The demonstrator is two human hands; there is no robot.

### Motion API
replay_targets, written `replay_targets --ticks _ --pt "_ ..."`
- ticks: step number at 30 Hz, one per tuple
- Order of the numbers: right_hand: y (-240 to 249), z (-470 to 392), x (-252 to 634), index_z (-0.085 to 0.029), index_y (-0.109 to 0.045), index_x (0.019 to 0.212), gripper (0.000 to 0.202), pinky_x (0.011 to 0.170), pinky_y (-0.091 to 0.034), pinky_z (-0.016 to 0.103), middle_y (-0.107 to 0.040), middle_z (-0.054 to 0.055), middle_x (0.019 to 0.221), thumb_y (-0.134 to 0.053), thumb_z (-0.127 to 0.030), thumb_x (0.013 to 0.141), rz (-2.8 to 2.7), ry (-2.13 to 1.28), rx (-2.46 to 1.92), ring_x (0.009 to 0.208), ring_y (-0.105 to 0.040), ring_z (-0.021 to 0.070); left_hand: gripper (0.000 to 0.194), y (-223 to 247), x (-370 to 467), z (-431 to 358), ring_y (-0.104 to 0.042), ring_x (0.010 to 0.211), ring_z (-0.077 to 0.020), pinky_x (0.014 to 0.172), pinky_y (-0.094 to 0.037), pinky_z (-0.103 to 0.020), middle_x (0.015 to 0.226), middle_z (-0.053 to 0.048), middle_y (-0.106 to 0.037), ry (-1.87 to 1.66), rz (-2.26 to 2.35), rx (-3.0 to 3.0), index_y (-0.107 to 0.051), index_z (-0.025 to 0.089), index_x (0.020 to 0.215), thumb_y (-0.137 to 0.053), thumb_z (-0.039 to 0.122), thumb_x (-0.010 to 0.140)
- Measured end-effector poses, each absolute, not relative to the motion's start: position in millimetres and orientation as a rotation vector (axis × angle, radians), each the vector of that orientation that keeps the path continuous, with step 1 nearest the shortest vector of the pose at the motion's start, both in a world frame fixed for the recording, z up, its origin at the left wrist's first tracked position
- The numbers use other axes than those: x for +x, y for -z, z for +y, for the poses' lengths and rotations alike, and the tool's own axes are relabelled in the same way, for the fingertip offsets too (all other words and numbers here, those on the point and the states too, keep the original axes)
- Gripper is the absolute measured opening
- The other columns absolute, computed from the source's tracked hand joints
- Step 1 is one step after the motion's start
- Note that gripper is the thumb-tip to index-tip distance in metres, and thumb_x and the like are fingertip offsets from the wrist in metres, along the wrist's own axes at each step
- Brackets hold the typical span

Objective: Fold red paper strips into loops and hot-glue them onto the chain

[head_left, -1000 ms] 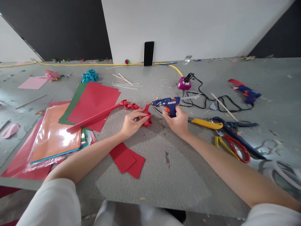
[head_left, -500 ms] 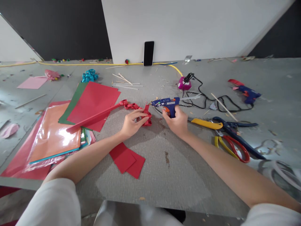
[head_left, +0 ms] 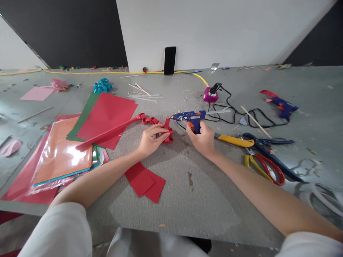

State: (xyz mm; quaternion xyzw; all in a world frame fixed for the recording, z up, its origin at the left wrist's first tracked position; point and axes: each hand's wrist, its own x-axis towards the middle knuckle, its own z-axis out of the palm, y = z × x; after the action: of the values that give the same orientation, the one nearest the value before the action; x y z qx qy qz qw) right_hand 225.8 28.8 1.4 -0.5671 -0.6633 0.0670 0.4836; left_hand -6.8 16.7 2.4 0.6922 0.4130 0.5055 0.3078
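My left hand (head_left: 152, 140) pinches the end of a curled red paper strip (head_left: 149, 120), whose loops run back to the left into a long folded red piece (head_left: 107, 135). My right hand (head_left: 203, 140) is wrapped round the handle of a blue glue gun (head_left: 189, 117), with fingers at its orange trigger. The gun's nozzle points left, at the raised tip of the strip, and a clear glue stick comes out of its back. Two small red paper pieces (head_left: 144, 181) lie on the table just below my left hand.
Red and green sheets (head_left: 107, 114) and an orange packet (head_left: 64, 150) lie left. A yellow cutter (head_left: 235, 140), scissors (head_left: 269, 169) and a second glue gun (head_left: 284, 107) are right. Behind stand a phone (head_left: 169, 60) and a purple plug block (head_left: 210, 95) with black cables.
The glue gun and my right hand have shifted very slightly to the right. My left hand and the strip look almost unchanged.
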Motion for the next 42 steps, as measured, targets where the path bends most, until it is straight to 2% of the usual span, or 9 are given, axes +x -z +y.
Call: replay_targets --ticks 14,25,42 --pt "-1.0 27.9 225.8 -0.022 -0.06 0.086 0.021 0.059 -0.043 0.031 -0.051 -0.002 0.059 -0.062 -0.043 0.091 -1.625 -0.118 -1.38 0.057 -0.054 0.0176 0.017 -3.3 -5.9 16.2 -0.072 0.114 -0.0258 0.106 -0.055 -0.048 0.118 -0.012 -0.077 -1.342 1.088 1.818 -0.082 0.022 0.097 -0.075 0.036 0.09" --pt "0.5 28.1 226.9 -0.022 -0.059 0.085 0.018 0.06 -0.042 0.031 -0.05 -0.002 0.06 -0.062 -0.039 0.091 -1.619 -0.125 -1.349 0.057 -0.052 0.0169 0.014 -3.9 -5.3 15.8 -0.072 0.113 -0.0269 0.103 -0.056 -0.047 0.109 -0.011 -0.078 -1.352 1.087 1.804 -0.082 0.022 0.096 -0.075 0.032 0.09" --pt "-0.3 29.0 226.8 -0.021 -0.057 0.085 0.016 0.059 -0.038 0.029 -0.049 -0.004 0.059 -0.062 -0.035 0.091 -1.622 -0.106 -1.366 0.056 -0.048 0.0146 0.016 -2.7 -5.7 15.8 -0.072 0.115 -0.0265 0.1 -0.055 -0.041 0.121 -0.015 -0.076 -1.362 1.121 1.781 -0.082 0.02 0.097 -0.075 0.033 0.09"
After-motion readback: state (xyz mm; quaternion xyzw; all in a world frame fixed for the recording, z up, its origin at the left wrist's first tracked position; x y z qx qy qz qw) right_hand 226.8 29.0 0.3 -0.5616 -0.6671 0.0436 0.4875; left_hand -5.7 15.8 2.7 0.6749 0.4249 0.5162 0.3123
